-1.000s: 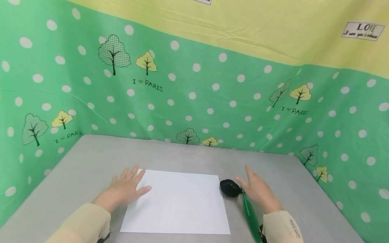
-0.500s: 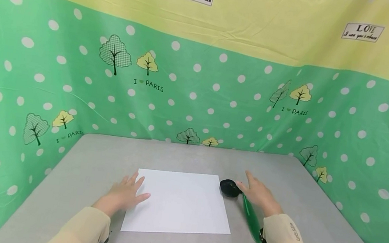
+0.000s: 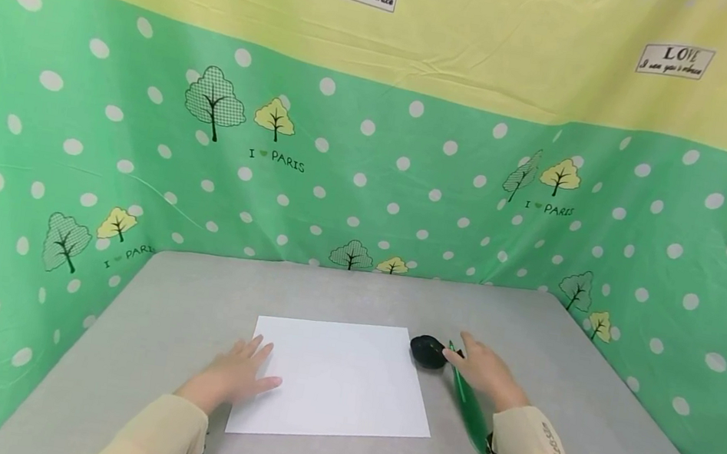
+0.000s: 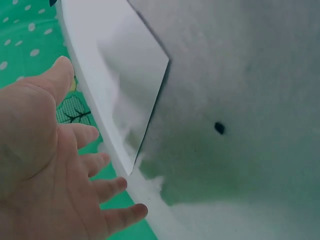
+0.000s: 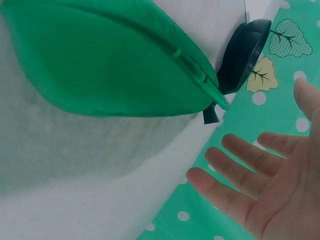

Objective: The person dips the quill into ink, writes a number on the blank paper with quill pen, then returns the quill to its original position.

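Note:
A blank white sheet of paper [image 3: 341, 383] lies on the grey table. My left hand [image 3: 233, 375] is over its left edge, fingers spread and palm down, holding nothing. In the left wrist view that hand [image 4: 62, 160] has straight, parted fingers beside the paper [image 4: 142, 65]. Right of the sheet lies a green leaf-shaped object [image 3: 471, 413] with a raised midrib and stem. A small black dish-like piece [image 3: 427, 352] sits at its far end. Extended over that end, my right hand [image 3: 486, 368] grips nothing. The right wrist view shows its fingers [image 5: 235, 172] apart from the leaf [image 5: 110, 60].
The grey table [image 3: 353, 299] extends to a green, dotted cloth backdrop [image 3: 394, 208] on the back and sides. A small dark spot [image 4: 219, 128] shows on the table in the left wrist view.
Both hands have drawn slightly back toward the person, the left hand sliding down along the paper's left side. The paper, green leaf and black piece have stayed in place.

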Motion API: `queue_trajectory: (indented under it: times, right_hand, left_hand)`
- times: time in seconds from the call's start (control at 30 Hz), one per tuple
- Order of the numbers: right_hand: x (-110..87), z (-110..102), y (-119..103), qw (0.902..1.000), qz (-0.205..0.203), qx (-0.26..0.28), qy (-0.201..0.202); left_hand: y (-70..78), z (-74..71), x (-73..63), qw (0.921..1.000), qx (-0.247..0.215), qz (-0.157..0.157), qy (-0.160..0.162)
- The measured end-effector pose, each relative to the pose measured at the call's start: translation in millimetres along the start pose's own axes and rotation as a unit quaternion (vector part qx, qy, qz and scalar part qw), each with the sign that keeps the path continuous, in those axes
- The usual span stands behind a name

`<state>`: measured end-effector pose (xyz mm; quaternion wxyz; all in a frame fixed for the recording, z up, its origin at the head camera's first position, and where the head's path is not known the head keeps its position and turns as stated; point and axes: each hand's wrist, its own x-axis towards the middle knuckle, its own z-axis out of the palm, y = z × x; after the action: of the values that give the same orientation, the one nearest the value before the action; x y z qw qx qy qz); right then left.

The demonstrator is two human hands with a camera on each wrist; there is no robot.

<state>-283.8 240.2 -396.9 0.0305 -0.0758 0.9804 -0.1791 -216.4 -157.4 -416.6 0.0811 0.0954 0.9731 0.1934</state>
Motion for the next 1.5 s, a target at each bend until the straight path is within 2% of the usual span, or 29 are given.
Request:
queue_trajectory:
  times: [0.2,0.4,0.6,0.8,1.07,1.5]
  right_hand:
    - [-2.3,2.0,1.2,1.0,0.008,0.0,0.001]
    - [-4.5,5.2,6.2,0.9999,0.01,-0.002,-0.001]
    - [-6.3,9.0,10.3,0.9999,0.013,-0.002,-0.001]
    - [-11.9,10.4,9.3,0.9997,0.022,0.003,-0.008]
    - [-14.6,9.9,8.6,0.9997,0.02,-0.003,-0.016]
    - [-14.8,11.1,4.7,0.9998,0.006,-0.017,-0.002]
  left_hand:
    - [0.0,3.9,0.4,0.9999,0.01,-0.002,-0.004]
    - [-1.1,9.1,2.5,1.0,-0.004,0.006,0.002]
    - [-1.5,15.9,5.6,0.999,0.015,0.037,0.019]
    - [-0.7,18.0,5.8,0.9966,0.044,0.068,0.009]
    - [0.4,18.4,5.4,0.9969,0.044,0.065,-0.003]
    - [2.6,17.0,4.3,0.9966,0.032,0.075,-0.007]
